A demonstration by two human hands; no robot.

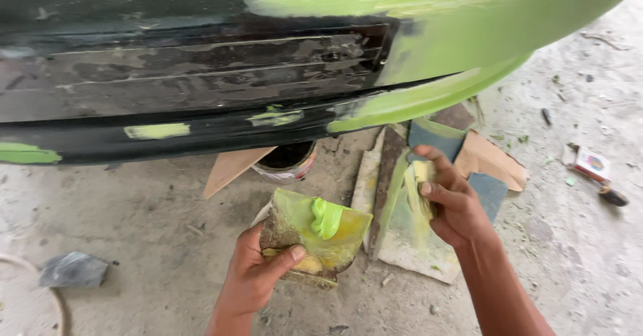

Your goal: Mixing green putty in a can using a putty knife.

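Note:
My left hand grips a flat, stained board by its near corner, thumb on top. A blob of bright green putty lies on the board. My right hand is closed around a thin spreader blade smeared with yellow-green putty, held upright just right of the board. Above both hands runs a black car bumper with green putty patches, and its right part is coated green.
A round tin stands under the bumper beside a cardboard piece. Boards and cardboard scraps lie on the concrete floor behind my right hand. A small box sits at the right, a grey rag at the left.

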